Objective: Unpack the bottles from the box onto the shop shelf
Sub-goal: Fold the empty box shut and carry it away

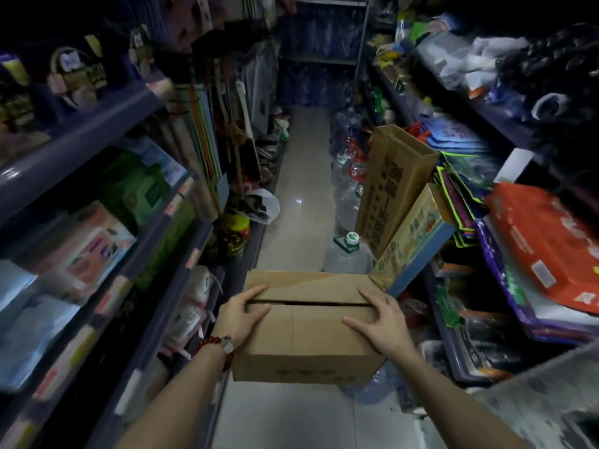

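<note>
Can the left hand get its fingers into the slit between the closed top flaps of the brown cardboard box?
Probably yes: the left hand already lies flat on the brown cardboard box, fingertips at the slit, nothing covering it.

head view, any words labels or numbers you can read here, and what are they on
None can be read.
Brown cardboard box under both hands: dark print on its near side, too blurred.
Tall upright brown carton: large dark characters down its side, not legible.
Red flat pack on the right shelf: pale print, blurred.
Shelf-edge price tags on the left: too small.
</note>
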The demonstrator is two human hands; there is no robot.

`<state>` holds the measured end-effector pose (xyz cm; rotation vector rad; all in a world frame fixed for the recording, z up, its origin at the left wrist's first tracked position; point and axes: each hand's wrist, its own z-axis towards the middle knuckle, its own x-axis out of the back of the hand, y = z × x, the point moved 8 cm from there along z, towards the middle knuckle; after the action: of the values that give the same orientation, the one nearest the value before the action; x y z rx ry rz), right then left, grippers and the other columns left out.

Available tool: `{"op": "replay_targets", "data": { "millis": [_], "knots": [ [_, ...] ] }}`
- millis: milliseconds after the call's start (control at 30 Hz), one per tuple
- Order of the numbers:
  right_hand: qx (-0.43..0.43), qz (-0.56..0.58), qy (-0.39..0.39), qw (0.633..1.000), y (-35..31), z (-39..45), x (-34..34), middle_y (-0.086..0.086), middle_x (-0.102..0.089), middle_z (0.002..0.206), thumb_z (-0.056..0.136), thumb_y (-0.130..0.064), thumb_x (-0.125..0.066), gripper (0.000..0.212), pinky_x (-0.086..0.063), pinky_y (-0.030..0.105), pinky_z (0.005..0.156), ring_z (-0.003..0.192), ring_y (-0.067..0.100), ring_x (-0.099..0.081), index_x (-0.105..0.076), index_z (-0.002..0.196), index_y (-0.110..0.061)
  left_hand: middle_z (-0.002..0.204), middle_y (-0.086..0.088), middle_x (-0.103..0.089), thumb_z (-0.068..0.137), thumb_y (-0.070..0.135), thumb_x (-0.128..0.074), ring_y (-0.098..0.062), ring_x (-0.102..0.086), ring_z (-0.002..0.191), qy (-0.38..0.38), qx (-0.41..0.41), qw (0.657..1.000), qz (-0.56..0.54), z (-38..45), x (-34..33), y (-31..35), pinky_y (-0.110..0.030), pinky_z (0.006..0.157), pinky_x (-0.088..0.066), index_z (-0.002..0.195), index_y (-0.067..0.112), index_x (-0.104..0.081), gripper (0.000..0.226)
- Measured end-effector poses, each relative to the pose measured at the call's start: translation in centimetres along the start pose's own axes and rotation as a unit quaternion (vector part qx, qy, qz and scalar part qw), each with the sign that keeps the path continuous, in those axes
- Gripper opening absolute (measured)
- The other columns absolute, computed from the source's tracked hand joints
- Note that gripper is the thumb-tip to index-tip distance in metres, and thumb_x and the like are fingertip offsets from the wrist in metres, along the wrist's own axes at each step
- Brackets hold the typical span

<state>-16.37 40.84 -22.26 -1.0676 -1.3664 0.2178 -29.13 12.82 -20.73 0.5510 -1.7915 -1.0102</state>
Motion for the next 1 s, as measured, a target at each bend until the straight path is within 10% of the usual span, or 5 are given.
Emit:
{"op": "replay_targets", "data": {
  "millis": [500,1000],
  "knots": [
    [-0.016,-0.012,0.0,1.0,-2.1,24.5,-5.7,0.01,-0.035,0.148,0.065,-0.057,-0.077,0.079,-0.034,0.038,0.111,0.136,0.028,-0.035,-0.05,0.135,-0.033,0.112,0.009,-0.055,0.075,0.03,-0.077,-0.009,-0.052,0.101,-0.044,0.05,0.997,-0.029,25.2,1.0,-3.5,-0.004,0.071,-0.04,0.129,0.036,-0.054,0.059],
    [-0.032,0.014,0.016,0.999,12.7,43.1,-26.9,0.009,-0.032,0.149,0.068,-0.051,-0.078,0.075,-0.039,0.039,0.108,0.133,0.029,-0.04,-0.051,0.135,-0.032,0.126,-0.005,-0.051,0.063,0.037,-0.086,-0.02,-0.049,0.117,-0.068,0.049,0.995,0.051,46.4,-10.3,-26.8,-0.029,0.1,-0.041,0.134,0.035,-0.048,0.08]
  ]
}}
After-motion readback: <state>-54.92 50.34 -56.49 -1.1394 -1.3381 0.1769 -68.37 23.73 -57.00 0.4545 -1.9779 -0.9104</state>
